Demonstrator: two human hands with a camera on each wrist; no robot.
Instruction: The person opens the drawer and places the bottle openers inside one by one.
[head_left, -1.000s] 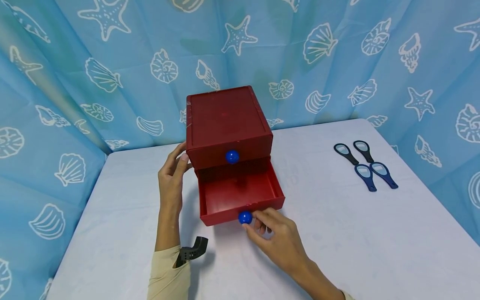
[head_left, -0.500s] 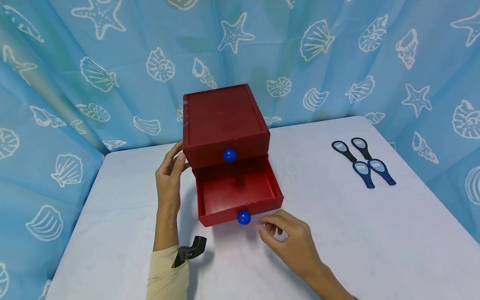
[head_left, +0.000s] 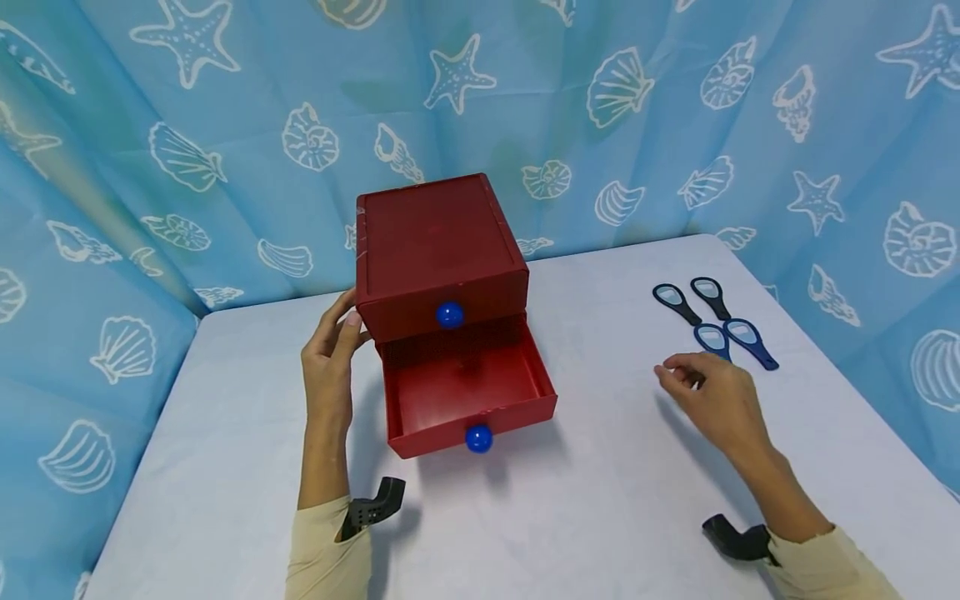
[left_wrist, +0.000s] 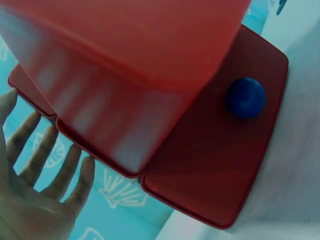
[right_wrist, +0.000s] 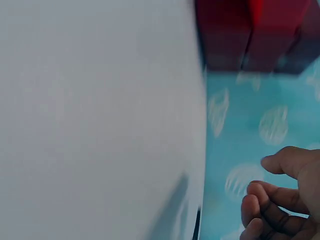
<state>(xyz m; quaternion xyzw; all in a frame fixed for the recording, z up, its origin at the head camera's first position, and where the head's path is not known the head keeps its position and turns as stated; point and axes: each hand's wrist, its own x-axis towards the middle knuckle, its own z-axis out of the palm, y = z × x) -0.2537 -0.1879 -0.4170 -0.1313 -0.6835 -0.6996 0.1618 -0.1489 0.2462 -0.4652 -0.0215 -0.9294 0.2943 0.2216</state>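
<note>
Beige sleeves [head_left: 330, 550] rise from the bottom edge of the frame at lower left and lower right, a black wrist camera [head_left: 735, 540] strapped on at each cuff. Between them spreads a white tablecloth [head_left: 570, 517]. At the centre, a red lower drawer [head_left: 461, 392] is pulled out toward the viewer, its bare floor showing and a round blue knob [head_left: 479, 438] on its front. Right of centre, the right hand [head_left: 716, 396] hangs in the air with fingers loosely bent and thumb apart from them, holding nothing. Left of centre, the left hand [head_left: 327, 358] has its fingers spread and nearly straight, resting against the cabinet's left side without gripping. Just beyond the right hand, at right, lie two blue magnifying glasses [head_left: 753, 344], one partly hidden by that hand, then two black magnifying glasses [head_left: 681, 308]. Their lenses show pale patches; any lettering is too small to read. Above the drawer sits the red cabinet [head_left: 435, 237], its upper drawer pushed in behind another blue knob [head_left: 450, 315]. A blue curtain [head_left: 487, 125] printed with white shells and starfish fills the top.
</note>
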